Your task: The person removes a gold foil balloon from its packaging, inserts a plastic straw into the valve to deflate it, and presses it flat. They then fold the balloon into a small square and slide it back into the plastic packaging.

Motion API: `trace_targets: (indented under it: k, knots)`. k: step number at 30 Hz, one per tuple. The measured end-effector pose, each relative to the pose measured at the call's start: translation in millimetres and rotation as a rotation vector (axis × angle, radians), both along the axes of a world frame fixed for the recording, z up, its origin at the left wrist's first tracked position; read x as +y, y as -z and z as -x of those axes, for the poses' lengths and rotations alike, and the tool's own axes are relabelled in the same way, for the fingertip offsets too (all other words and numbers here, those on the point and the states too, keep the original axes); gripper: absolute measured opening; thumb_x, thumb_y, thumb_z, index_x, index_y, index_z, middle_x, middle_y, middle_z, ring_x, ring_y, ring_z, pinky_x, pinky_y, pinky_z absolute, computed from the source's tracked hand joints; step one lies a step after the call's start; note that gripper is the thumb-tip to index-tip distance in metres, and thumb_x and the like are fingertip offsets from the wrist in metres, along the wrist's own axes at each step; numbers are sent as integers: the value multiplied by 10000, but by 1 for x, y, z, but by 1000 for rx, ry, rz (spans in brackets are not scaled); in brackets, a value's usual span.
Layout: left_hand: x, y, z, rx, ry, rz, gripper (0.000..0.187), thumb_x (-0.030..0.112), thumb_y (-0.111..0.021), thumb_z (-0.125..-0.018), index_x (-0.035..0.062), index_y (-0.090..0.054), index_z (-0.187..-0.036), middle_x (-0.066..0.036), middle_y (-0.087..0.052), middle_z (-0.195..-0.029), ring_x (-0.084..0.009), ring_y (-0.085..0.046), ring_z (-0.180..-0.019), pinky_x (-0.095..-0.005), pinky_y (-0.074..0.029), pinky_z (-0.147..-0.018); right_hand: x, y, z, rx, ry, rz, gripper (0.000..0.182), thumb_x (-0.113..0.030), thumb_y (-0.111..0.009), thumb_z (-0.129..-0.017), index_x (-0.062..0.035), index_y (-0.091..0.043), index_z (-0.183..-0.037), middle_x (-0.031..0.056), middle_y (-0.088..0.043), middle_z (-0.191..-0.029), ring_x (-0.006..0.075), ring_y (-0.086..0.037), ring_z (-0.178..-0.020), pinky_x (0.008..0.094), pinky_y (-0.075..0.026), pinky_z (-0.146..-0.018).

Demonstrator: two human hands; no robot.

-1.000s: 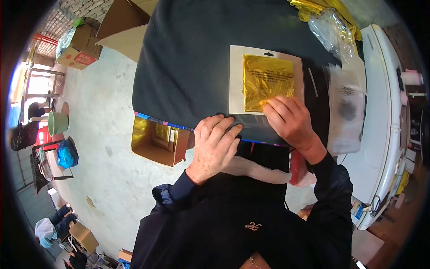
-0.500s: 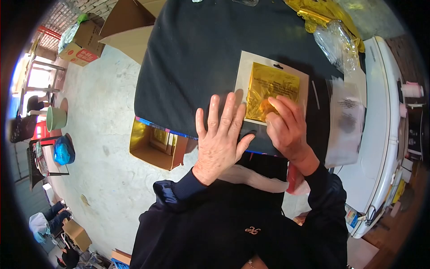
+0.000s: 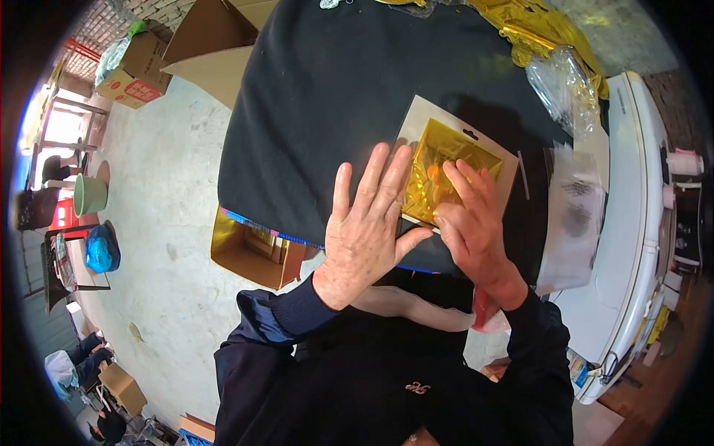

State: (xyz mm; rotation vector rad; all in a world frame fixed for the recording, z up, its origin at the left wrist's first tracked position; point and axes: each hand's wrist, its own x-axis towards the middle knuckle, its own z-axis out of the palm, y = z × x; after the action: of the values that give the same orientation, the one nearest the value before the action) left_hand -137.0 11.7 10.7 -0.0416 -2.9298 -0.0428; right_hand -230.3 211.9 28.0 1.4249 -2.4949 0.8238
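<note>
On the dark cloth-covered table [image 3: 320,111] lies a pale backing card [image 3: 431,111] with a hang hole at its top. A shiny gold foil sheet [image 3: 465,152] with faint print covers most of the card. My left hand [image 3: 368,215] is open, fingers stretched, its fingertips at the card's left edge. My right hand [image 3: 476,223] is over the card's lower right, fingers loosely bent and apart from the thumb, touching the foil. An orange spot shows beside its fingertips. Nothing is visibly gripped in either hand.
Stacked clear plastic sleeves [image 3: 571,215] lie on the right, by a thin pale strip [image 3: 523,175]. Crumpled clear plastic [image 3: 565,89] and gold foil [image 3: 543,37] sit at the back right. A cardboard box [image 3: 253,256] is beneath the table's left edge. A person [image 3: 71,368] is at lower left.
The card and foil have turned slightly clockwise and shifted a little towards me. My right hand's fingers have straightened from a pinch-like bend. My left hand remains spread beside the card.
</note>
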Motion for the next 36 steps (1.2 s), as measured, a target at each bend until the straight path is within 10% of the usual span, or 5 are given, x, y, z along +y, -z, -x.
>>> trace_targets:
  k: [17, 27, 36]
  knots:
    - [-10, -3, 15, -36, -27, -255, 884, 810, -496, -1006, 212, -522, -1656, -98, -385, -1771, -365, -212, -1683, -653, -56, -1345, 10, -2, 5, -75, 53, 27, 194, -77, -611, -1061, -34, -641, -1248, 204, -601, -1531, 456, -467, -1512, 626, -336, -1269]
    - [12, -1, -6, 19, -43, -312, 737, 387, -602, -971, -14, -542, -1587, -193, -469, -1685, -335, -307, -1652, -619, -158, -1350, 26, 13, 13, -25, 163, -236, 581, -251, -520, -1133, -24, -413, -1657, 233, -402, -1710, 433, -331, -1619, 601, -194, -1348]
    - [5, 0, 3, -58, -54, -191, 719, 401, -474, -981, 138, -525, -1648, -134, -448, -1720, -351, -274, -1667, -654, -75, -1351, 28, 15, 17, -12, 132, -263, 588, -238, -516, -1124, -18, -407, -1658, 251, -358, -1729, 440, -305, -1630, 607, -192, -1347]
